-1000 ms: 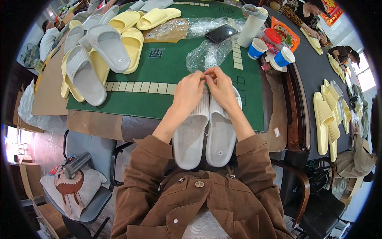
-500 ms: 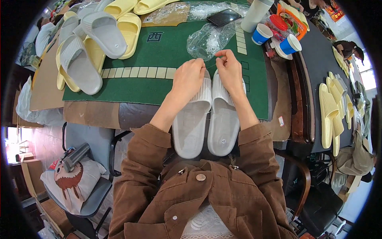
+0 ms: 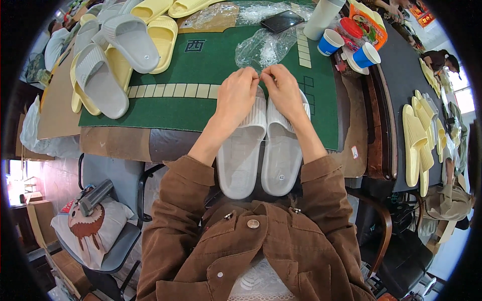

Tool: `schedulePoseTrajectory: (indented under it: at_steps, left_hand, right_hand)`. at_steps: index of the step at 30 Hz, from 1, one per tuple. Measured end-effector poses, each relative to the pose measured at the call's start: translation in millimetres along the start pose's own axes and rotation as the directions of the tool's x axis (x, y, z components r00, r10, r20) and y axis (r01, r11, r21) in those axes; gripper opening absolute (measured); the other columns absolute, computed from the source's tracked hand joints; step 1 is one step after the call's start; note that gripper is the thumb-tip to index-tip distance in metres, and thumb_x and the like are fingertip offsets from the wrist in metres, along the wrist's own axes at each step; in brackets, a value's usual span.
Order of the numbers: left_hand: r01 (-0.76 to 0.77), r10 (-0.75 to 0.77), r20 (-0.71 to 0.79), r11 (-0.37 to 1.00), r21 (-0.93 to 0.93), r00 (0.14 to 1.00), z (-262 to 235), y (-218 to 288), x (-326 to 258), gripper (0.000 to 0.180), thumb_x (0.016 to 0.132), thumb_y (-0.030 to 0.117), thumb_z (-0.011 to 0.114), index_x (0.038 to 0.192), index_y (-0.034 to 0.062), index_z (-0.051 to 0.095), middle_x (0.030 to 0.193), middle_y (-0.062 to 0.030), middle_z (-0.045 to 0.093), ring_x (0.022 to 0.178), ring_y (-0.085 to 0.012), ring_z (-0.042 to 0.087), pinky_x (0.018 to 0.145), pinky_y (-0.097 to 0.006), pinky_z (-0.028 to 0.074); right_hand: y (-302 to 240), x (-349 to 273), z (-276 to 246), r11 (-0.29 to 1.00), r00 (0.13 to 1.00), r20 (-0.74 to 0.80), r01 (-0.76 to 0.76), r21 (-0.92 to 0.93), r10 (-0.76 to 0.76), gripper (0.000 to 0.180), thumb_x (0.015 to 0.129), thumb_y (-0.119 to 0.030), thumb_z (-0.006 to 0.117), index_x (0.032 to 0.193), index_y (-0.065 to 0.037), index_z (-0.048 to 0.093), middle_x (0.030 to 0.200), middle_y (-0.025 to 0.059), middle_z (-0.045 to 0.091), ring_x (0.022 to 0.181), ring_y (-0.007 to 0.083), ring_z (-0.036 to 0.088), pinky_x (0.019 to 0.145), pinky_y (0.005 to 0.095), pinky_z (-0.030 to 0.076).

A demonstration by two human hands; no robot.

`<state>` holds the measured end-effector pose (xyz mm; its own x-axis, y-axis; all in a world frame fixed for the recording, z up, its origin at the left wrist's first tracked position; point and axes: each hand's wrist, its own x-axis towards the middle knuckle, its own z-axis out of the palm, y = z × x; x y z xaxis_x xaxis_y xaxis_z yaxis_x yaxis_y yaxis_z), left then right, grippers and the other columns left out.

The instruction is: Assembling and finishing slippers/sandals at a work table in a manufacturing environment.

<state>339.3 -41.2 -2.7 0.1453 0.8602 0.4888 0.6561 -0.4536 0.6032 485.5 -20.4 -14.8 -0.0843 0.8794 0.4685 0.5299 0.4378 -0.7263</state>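
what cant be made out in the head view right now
- What, if anything, the left hand and right hand pinch: too small and covered by the fingers, head view.
- Front ends of the pair of gray slippers under them: partly hidden by the hands, head view.
- Top of the white bottle: cut off by the head view's upper edge.
- What the black phone shows: screen looks dark, too small, head view.

The jacket is brown and long-sleeved, with wide cuffs behind the bare left hand and right hand. A round metal button lies nearer the hands than a small white button. A white lace-patterned top shows farther from the hands.
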Motion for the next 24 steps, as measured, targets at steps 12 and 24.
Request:
schedulePoseTrajectory:
  at_steps: [12,24]
  left_hand:
    - [0.07,-0.051,0.223,0.994,-0.082,0.974,-3,-4,0,0.017,0.087,0.013,0.055,0.089,-0.0011,0.063,0.085,-0.0184,0.067,0.08,-0.0359,0.065,0.07,-0.043,0.049]
    - [0.248,-0.242,0.136,0.968,-0.03,0.961,-6,1,2,0.014,0.09,0.015,0.055,0.092,0.0038,0.063,0.084,-0.02,0.066,0.081,-0.0411,0.063,0.069,-0.049,0.049]
  right_hand:
    - [3,0,-5,0.99,0.99,-0.015,-0.138,-0.028,0.138,0.014,0.081,-0.014,0.058,0.08,0.0,0.062,0.081,0.0145,0.061,0.084,0.0325,0.059,0.074,0.0411,0.046]
    - [-9,1,-4,1.0,0.99,0.138,0.008,-0.025,-0.005,0.013,0.083,-0.016,0.06,0.083,-0.003,0.062,0.083,0.0111,0.061,0.082,0.0295,0.057,0.073,0.0398,0.045]
